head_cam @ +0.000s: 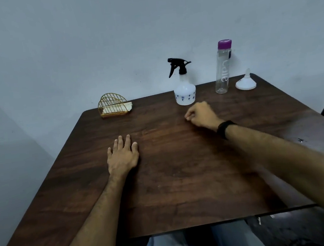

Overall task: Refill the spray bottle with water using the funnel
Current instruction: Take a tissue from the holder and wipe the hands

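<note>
The spray bottle is stood upright at one o'clock on the table — trigger head on. At two o'clock are found the water bottle and the upturned funnel. The left hand is laid flat; the right hand is curled on nothing, near the sprayer.

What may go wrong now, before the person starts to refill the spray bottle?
1. The tall clear water bottle with purple cap is slim and may tip if the right hand knocks it in reaching.
2. The white plastic funnel rests mouth down near the dark wooden table edge and may slide off.
3. The white spray bottle with black trigger head is capped, so pouring is not yet possible.
</note>
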The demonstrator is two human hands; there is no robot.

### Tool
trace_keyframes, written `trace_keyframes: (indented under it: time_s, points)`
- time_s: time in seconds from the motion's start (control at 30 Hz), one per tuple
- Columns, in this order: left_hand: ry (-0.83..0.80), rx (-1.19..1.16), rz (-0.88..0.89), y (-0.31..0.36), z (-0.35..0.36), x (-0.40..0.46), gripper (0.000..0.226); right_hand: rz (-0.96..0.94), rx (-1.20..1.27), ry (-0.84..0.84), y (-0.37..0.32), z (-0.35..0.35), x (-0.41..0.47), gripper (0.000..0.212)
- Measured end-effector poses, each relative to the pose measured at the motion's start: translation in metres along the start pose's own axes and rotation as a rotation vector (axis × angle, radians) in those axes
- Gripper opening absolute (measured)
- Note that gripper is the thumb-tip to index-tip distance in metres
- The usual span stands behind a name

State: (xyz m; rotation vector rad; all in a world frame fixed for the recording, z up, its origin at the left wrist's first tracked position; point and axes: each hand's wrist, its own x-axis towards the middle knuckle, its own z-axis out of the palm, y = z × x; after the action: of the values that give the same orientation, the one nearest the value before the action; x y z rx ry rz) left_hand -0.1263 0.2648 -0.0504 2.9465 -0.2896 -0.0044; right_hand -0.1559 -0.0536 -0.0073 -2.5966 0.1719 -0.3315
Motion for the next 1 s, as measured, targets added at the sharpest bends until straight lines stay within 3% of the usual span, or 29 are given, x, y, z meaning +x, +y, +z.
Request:
trace_keyframes:
  time_s: [0.17,0.43,0.53,0.67,0.8,0.9,1.0]
  points:
    - [-0.015,0.003,-0.019,0.002,0.003,0.004,0.062,0.095,-0.076,0.054,0.047,-0.030,-0.041,0.015]
    - [-0.010,0.012,-0.013,-0.001,0.002,0.003,0.062,-0.292,0.043,-0.093,-0.039,0.027,-0.106,0.010]
    - [-0.008,0.015,0.002,-0.003,0.000,0.003,0.062,-0.236,0.045,-0.058,-0.029,0.023,-0.081,0.014]
    - [-0.026,0.016,-0.009,-0.004,0.001,0.005,0.062,-0.014,-0.032,0.040,0.034,-0.022,-0.062,0.022]
    - [-0.005,0.016,-0.012,-0.003,0.004,0.005,0.062,0.138,-0.080,0.111,0.086,-0.061,-0.084,0.015]
    - [0.009,0.025,-0.012,-0.001,0.006,0.004,0.062,0.143,-0.056,0.137,0.078,-0.055,-0.111,0.018]
    - [0.014,0.028,-0.013,0.001,0.005,0.004,0.062,-0.001,0.007,0.115,0.038,-0.030,-0.132,0.020]
